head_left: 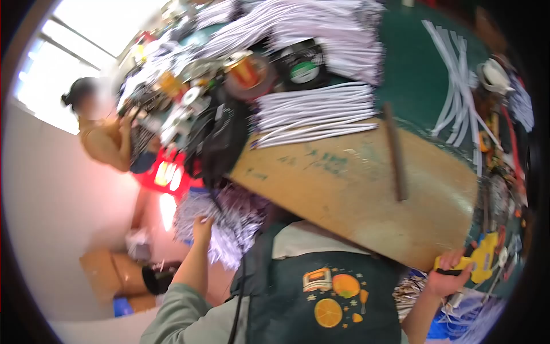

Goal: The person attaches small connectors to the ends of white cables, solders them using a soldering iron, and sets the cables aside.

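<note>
Our right hand (450,276) is wrapped around the handle of a yellow tool (487,257) with black parts, at the near right corner of a wooden board (338,183); we can read no brand on its casing. Our left hand (202,226) is down to the left, at the edge of a bushy heap of pale strips (226,238); its fingers look curled, but blur keeps us from telling whether they grasp any.

Between our arms, our dark apron (372,292) shows printed orange fruit and a toaster-like picture. On the board we see green handwritten marks, too smeared to read, and a narrow brown bar (395,155) lies across it. At its far edge we see a row of white tubes (312,114), with a larger stack (332,34) beyond. Beside these, a black round item (286,60) bears a green circular label (305,71) whose lettering we cannot make out, near a red and yellow can (243,71). To the right, loose white strips (455,92) lie on the green tabletop (404,63). A red bag (152,176) carries a pale, unreadable print, near another person (106,143) at the left.
</note>
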Available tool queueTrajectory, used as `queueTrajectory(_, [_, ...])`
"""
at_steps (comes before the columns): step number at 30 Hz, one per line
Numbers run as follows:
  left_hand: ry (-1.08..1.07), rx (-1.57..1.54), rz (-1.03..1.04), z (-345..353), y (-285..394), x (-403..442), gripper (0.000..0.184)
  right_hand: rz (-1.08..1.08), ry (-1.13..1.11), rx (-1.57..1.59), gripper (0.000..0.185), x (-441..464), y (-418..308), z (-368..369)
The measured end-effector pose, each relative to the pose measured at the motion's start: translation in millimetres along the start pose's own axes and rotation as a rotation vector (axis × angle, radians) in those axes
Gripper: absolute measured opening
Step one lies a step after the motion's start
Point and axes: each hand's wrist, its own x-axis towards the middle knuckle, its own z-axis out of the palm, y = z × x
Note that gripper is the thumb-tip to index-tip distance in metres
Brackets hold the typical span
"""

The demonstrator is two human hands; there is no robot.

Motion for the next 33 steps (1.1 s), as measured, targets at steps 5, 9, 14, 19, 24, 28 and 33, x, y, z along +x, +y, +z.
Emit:
queueTrajectory(5, [-0.042, -0.016, 0.061, -38, -59, 106, 0.031, 0.041, 0.131, -0.013, 0.055, -3, -2, 9])
queueTrajectory(9, [0.565, -0.1, 0.295, -158, 112, 115, 0.033, 0.036, 0.14, -0.003, 0.056, -5, -1, 9])
queueTrajectory(14, [0.445, -0.536, 0.828, -169, 413, 0, 0.027, 0.072, 0.132, -0.01, 0.058, -5, -1, 11])
queueTrajectory(19, [-0.264, -0.363, 1.346, -44, 562, -124, 0.014, 0.086, 0.154, -0.015, 0.055, -5, -3, 15])
queueTrajectory(24, [-0.56, -0.264, 1.769, 91, 637, -221, 0.021, 0.063, 0.189, -0.026, 0.052, -5, -6, 19])
queueTrajectory(28, [-0.644, -0.262, 1.819, 160, 669, -281, 0.02, 0.076, 0.225, -0.042, 0.053, -5, -3, 20])
queueTrajectory(33, [-0.779, -0.141, 1.718, 193, 703, -338, 0.027, 0.05, 0.252, -0.056, 0.054, -5, -1, 22])
